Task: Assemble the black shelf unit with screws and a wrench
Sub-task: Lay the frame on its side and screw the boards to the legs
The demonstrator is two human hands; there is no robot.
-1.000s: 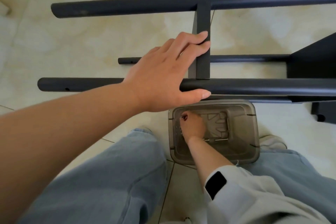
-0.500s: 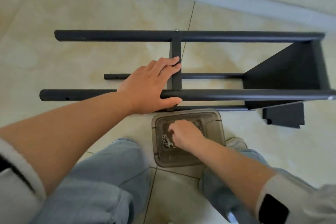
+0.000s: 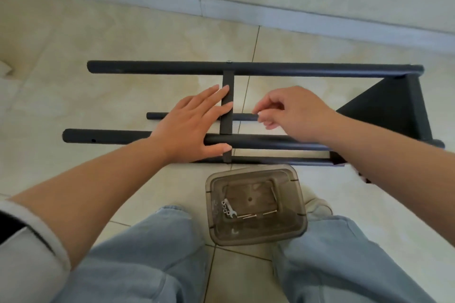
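The black shelf frame (image 3: 270, 67) lies on its side on the tiled floor, long tubes running left to right, a black shelf panel (image 3: 384, 108) fixed at its right end. My left hand (image 3: 189, 128) lies flat on the near tube, fingers straight and touching the short crossbar (image 3: 226, 120). My right hand (image 3: 288, 112) hovers over the frame just right of the crossbar, its fingertips pinching a small pale object, probably a screw, too small to make out. A small wrench (image 3: 227, 209) and several screws lie in the tinted plastic box (image 3: 256, 236).
The box stands on the floor between my knees, just in front of the frame. A pale wall skirting (image 3: 246, 7) runs behind the frame. My jeans-clad legs fill the bottom of the view.
My right hand has left the box and risen over the frame, now pinching something small. The view has tilted up and back. My left hand stays on the near tube.
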